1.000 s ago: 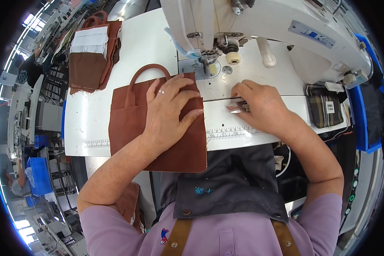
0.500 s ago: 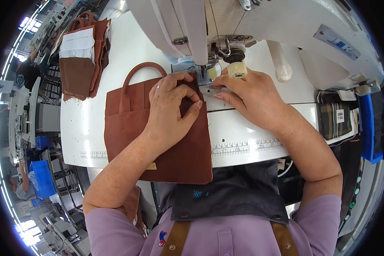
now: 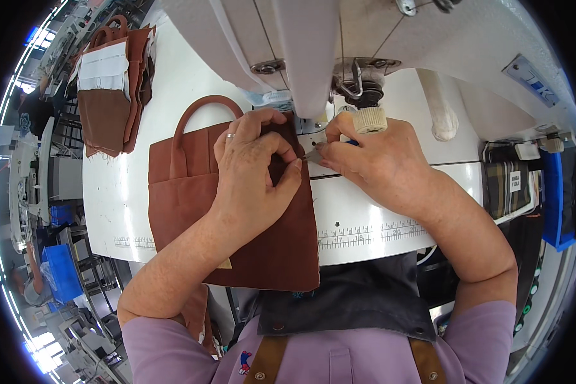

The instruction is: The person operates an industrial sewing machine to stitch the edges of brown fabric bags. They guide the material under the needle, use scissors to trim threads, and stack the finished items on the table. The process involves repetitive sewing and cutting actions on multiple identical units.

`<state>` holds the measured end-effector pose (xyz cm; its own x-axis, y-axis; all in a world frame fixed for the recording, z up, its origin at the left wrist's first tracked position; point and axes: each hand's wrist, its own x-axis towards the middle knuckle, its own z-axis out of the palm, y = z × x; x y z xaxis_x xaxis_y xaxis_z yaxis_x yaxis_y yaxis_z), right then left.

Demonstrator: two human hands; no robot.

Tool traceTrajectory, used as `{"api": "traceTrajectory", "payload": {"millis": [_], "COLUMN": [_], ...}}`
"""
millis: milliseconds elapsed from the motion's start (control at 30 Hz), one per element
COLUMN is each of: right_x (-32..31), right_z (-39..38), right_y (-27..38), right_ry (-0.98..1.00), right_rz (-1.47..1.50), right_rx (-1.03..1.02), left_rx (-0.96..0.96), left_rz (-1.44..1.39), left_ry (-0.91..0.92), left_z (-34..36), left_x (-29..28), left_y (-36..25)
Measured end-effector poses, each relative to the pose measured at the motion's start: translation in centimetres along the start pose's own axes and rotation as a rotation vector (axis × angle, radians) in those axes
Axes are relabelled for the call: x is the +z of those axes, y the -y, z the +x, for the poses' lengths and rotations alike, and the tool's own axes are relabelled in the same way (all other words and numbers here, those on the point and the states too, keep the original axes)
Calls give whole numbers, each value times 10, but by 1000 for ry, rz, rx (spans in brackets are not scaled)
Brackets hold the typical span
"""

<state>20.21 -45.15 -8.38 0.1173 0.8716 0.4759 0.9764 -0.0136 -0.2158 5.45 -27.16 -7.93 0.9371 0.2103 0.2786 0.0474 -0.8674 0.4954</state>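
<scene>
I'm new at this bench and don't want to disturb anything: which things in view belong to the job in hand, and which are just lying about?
In use:
reddish-brown handled piece, under the left hand
small metal tool, in the right hand
sewing machine, probably

Apparently lying about:
stack of brown pieces, far left
plaid fabric, right
blue bin, right edge

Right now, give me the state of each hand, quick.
Left hand: closed, pinching the red-brown handled bag panel near its right edge.
Right hand: closed, holding a small metal-tipped tool, likely thread snips.
</scene>
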Motion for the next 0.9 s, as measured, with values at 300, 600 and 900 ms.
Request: {"api": "traceTrajectory", "payload": {"millis": [300,600,900], "right_x": [0,5,4], "right_z": [-1,-3,-2], "right_y": [1,-3,1], "right_ry": [10,-24,-12], "right_rz": [2,131,117], "right_rx": [31,110,97], "left_rx": [-79,-28,-21], "left_rz": [-66,1,0], "left_ry": [26,1,-3], "left_z": [-1,-2,-3], "left_x": [1,4,5], "left_y": [0,1,2]}}
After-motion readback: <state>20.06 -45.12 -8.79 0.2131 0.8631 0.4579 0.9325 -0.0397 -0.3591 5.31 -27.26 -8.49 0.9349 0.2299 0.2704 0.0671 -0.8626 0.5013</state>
